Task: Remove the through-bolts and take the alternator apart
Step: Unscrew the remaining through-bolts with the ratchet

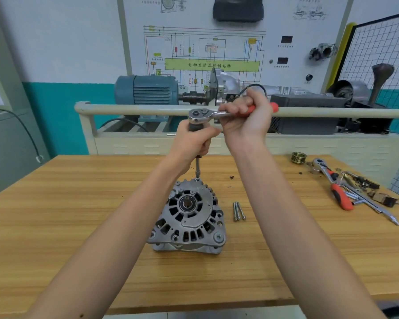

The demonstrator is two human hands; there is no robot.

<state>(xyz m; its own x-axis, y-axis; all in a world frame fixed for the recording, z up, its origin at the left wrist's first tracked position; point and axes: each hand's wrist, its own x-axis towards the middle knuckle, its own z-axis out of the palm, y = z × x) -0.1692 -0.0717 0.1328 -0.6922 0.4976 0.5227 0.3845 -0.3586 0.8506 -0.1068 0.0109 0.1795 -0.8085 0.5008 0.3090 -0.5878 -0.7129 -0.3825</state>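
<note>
We're gripping the red-handled chrome ratchet with our right hand, left hand clasping its vertical extension over the grey cast-metal alternator.

A light wooden workbench carries an alternator standing at its centre, with two loose bolts lying side by side just to its right. At the far right edge lie a brass pulley, a red-handled ratchet, and a scatter of small metal parts.
</note>
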